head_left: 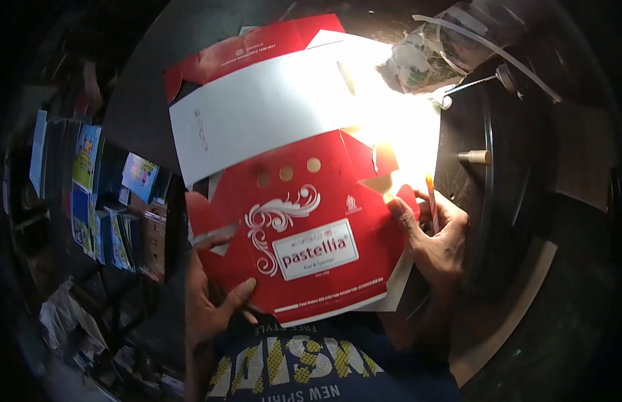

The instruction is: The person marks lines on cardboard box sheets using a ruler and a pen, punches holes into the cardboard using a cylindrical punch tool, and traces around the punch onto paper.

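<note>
A flattened red cardboard box (311,201) printed "pastellia", with white scrollwork and several round holes, is held between my two hands. My left hand (214,288) grips its lower left edge, thumb on the printed face and fingers behind. At the right edge, my right hand (438,234) pinches a flap under the thumb. A slim stick with an orange tip (431,194) stands up among the fingers of that same hand; I cannot tell its kind. Behind the red box lies a white and red card sheet (251,114), partly covered by it.
A glaring light washes out the upper right, beside a wrapped, taped bundle (438,50) with a loose pale strip. A wooden peg (478,157) sticks out at the right. Stacks of printed booklets (86,157) and a crumpled plastic bag (59,311) are at the left.
</note>
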A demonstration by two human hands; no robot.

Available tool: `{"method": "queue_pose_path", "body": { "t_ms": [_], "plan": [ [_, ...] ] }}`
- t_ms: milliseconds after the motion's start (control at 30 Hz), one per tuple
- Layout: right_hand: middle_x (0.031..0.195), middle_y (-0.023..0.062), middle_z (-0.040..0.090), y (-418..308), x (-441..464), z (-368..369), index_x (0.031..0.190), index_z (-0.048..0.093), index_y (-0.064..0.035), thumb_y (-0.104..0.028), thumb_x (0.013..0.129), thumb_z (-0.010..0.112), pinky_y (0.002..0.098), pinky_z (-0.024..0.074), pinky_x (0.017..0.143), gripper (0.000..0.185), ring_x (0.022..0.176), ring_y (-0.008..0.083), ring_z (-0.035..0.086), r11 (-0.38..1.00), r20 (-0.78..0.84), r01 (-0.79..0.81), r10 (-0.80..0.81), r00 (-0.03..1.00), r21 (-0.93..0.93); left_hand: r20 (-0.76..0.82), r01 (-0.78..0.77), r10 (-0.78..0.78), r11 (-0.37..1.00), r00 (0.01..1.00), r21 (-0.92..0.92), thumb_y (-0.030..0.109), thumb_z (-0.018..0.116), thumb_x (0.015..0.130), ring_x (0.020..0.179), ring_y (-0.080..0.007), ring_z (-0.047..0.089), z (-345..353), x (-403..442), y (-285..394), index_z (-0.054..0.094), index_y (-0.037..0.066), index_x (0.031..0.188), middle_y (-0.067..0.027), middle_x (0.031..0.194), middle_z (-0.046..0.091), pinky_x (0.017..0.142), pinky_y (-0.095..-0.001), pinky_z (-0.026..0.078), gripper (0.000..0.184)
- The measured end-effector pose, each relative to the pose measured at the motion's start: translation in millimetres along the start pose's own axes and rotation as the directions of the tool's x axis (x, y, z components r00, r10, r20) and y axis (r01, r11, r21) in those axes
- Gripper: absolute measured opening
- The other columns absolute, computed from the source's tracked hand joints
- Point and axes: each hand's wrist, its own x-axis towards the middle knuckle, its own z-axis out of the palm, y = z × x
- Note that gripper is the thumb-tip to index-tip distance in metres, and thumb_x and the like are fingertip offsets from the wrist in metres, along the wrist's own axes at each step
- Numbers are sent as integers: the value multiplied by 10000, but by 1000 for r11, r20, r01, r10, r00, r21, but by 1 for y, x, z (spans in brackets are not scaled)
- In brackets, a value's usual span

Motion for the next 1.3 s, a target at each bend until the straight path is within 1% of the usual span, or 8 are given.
{"method": "queue_pose_path", "body": {
  "t_ms": [200,267,467,700,767,867,1167,1300],
  "plan": [
    [694,12,655,4,15,16,1022,695,40,-185,886,797,215,442,585,282,630,45,577,990,-85,-6,18,996,139,153,272,-269,962,951,0,-14,705,885,912,-221,724,-8,9,-11,344,59,1403,-204,1186,636,655,-300,607,635],
    [772,139,729,4,19,11,939,694,51,-114,872,791,285,539,611,203,679,118,681,989,-104,-18,33,994,146,258,-282,179,847,949,450,-9,727,866,941,-197,713,-10,17,-27,423,48,1381,-148,1156,665,752,-321,579,601],
    [849,46,630,16,-17,12,993,587,-42,47,862,736,252,569,602,218,707,95,646,852,-378,401,-267,886,338,-531,-49,211,952,820,302,110,737,900,778,-97,618,-49,41,-19,660,32,1095,-19,845,673,715,-258,488,223],
    [792,33,515,51,-38,35,951,562,-32,-23,981,571,219,453,609,33,637,118,514,341,-126,306,-460,879,889,-165,131,-102,976,981,173,126,712,921,819,-95,616,-74,31,-62,637,37,1085,-3,841,640,720,-266,492,201],
    [757,9,561,64,-33,79,845,474,-68,-247,961,658,219,493,597,282,604,63,558,207,-506,611,-396,766,764,-129,152,-129,971,983,185,130,704,926,831,-95,616,-79,25,-62,630,38,1082,1,840,631,722,-268,493,196],
    [783,51,651,-12,-17,46,954,614,-1,-167,967,678,278,533,677,178,638,134,651,836,-153,497,-473,868,234,-69,183,-172,960,983,213,137,694,935,849,-94,615,-86,13,-61,620,40,1078,8,838,617,724,-272,494,188],
    [924,168,741,-49,-9,91,1031,692,61,-21,812,771,308,585,712,246,835,200,728,424,-167,601,-707,687,678,-61,130,-120,969,991,210,178,654,970,923,-118,603,-85,11,-80,605,22,1154,-29,1000,630,810,-293,485,246],
    [1054,150,732,-16,-27,56,1214,633,30,-131,902,664,275,543,700,352,871,174,701,646,118,462,-648,752,608,-27,166,-164,958,986,235,189,625,987,1010,-150,607,-96,19,-66,590,23,1233,-66,1128,627,883,-320,487,299]
  ]
}}
